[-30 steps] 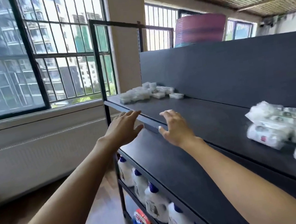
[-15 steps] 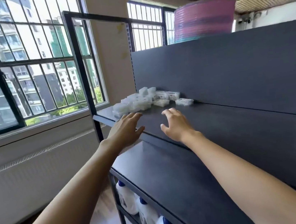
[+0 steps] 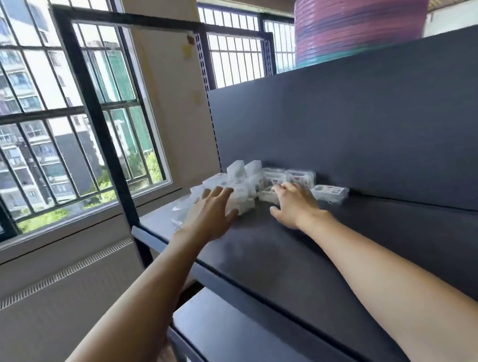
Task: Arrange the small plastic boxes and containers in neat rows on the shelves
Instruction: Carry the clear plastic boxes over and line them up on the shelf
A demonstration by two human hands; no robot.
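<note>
Reach stage: your left hand (image 3: 210, 212) and right hand (image 3: 294, 204), fingers spread and grasping nothing, meet the jumbled boxes (image 3: 250, 184) on the shelf (image 3: 272, 255); next, probably separate them into rows.

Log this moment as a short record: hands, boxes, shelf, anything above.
left hand: fingers spread, reaching onto the pile's left part
right hand: fingers spread, at the pile's right part
small plastic boxes: loose heap, not in rows
shelf: dark, boxes at its window end
above: pink stack of basins behind the back panel
</note>
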